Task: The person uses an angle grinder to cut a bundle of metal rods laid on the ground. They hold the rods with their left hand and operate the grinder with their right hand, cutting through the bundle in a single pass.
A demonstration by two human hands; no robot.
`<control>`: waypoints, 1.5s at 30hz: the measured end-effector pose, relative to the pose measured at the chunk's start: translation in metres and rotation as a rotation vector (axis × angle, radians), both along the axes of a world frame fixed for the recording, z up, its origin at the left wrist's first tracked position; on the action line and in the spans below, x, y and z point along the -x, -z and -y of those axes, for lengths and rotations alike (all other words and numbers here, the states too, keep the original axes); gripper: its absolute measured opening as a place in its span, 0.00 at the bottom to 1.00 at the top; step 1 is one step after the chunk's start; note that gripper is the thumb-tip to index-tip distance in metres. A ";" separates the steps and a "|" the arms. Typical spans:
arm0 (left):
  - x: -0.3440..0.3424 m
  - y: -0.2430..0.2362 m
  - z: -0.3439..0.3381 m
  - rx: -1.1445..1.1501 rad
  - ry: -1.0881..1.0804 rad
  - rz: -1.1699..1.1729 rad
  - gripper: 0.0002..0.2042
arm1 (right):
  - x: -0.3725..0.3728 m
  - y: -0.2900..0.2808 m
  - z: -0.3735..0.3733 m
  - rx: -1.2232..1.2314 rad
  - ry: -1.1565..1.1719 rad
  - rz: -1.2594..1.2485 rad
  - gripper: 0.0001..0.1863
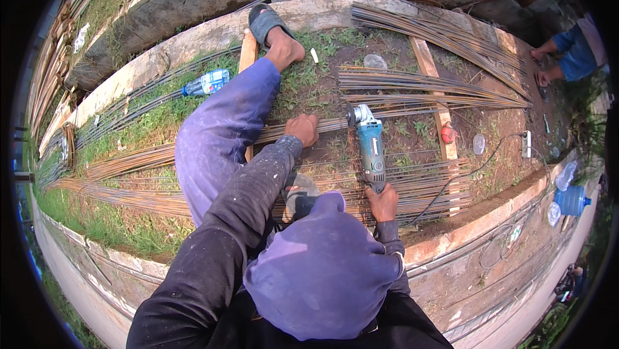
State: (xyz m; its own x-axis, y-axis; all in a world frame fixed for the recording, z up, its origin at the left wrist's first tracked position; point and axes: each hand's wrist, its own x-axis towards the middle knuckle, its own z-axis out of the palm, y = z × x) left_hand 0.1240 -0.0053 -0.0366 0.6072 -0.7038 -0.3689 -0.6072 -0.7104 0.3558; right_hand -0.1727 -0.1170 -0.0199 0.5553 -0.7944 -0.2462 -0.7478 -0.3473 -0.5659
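Observation:
My right hand (383, 202) is wrapped round the rear body of a teal angle grinder (371, 146), whose head points away from me. The grinder's disc edge is at a bundle of thin, rusty steel rods (333, 125); faint orange streaks show below it. I cannot tell exactly where the disc touches. My left hand (302, 128) is closed over the same bundle, just left of the grinder head. More thin rods (419, 184) lie spread beneath the grinder. My left leg (225, 123), in purple trousers, stretches over the rods, with a dark sandal (264, 23) on its foot.
Wooden battens (445, 126) lie under the rods. A power cable (480, 167) runs right to a white socket strip (527, 144). A blue-labelled bottle (207, 83) lies left, a blue water jug (570, 201) far right. Another person (574, 56) is at the upper right, beside more rods.

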 end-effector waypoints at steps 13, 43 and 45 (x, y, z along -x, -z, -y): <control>-0.004 0.009 -0.003 -0.011 0.019 0.005 0.19 | 0.006 -0.005 -0.014 -0.267 0.167 0.158 0.24; -0.004 0.009 -0.004 -0.053 0.079 0.027 0.27 | 0.052 -0.015 -0.003 -0.230 0.027 0.011 0.25; -0.003 0.010 -0.004 -0.057 0.076 0.022 0.28 | 0.051 -0.014 -0.002 -0.229 0.030 -0.014 0.24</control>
State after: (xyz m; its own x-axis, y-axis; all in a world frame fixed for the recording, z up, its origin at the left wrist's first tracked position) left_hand 0.1274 -0.0010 -0.0461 0.5612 -0.7262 -0.3970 -0.6674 -0.6808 0.3019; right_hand -0.2240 -0.1153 -0.0063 0.5277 -0.7330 -0.4292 -0.7640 -0.1887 -0.6171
